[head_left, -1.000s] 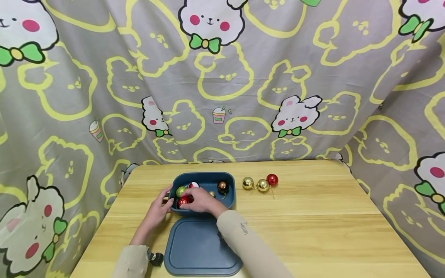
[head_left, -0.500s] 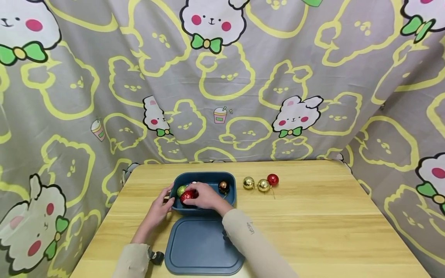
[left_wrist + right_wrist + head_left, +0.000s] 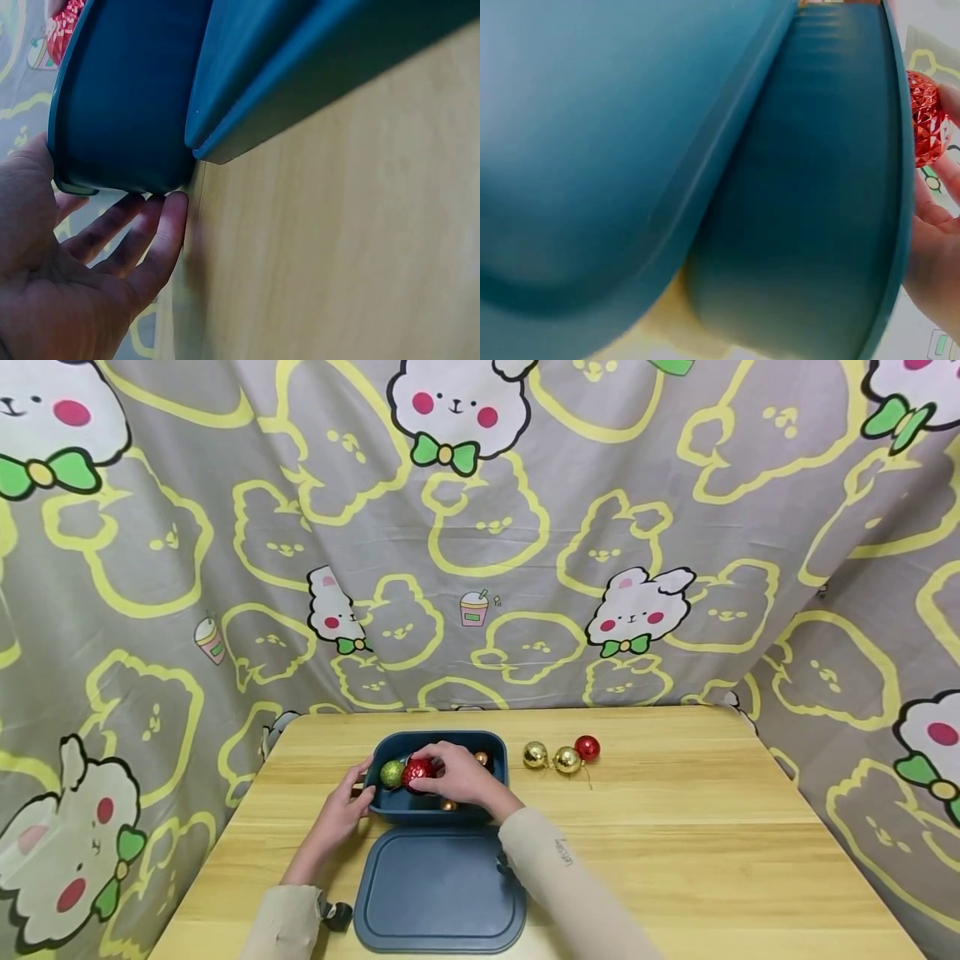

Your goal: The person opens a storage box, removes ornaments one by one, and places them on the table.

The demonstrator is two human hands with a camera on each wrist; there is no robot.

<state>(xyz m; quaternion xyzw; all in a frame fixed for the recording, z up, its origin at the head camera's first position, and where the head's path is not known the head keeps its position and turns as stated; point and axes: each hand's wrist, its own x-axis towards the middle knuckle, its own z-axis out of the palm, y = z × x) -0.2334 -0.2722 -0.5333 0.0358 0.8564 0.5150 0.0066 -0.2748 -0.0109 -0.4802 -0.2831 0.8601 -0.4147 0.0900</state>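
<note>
My right hand [image 3: 461, 774] pinches a red faceted Christmas bauble [image 3: 417, 773] over the dark blue box [image 3: 390, 815]. In the right wrist view the red bauble shows past the box rim, with thumb and fingers around it. A glittery green bauble [image 3: 392, 774] lies at the box's left end. Behind the right hand a copper bauble [image 3: 482, 758] is partly covered, and a small gold bauble [image 3: 448, 805] sits by the near wall. My left hand [image 3: 351, 797] rests against the box's left end, its fingers fairly straight along the outside wall [image 3: 124, 112].
A flat blue lid [image 3: 441, 889] lies on the wooden table [image 3: 675, 852] just in front of the box. To the right of the box are two gold baubles [image 3: 567, 760] and a shiny red bauble [image 3: 587, 747]. A patterned curtain [image 3: 517, 535] hangs behind the table.
My right hand has moved right within the box, bringing the red bauble from beside the left end toward the middle. The small gold bauble now shows by the near wall. The left hand stays put.
</note>
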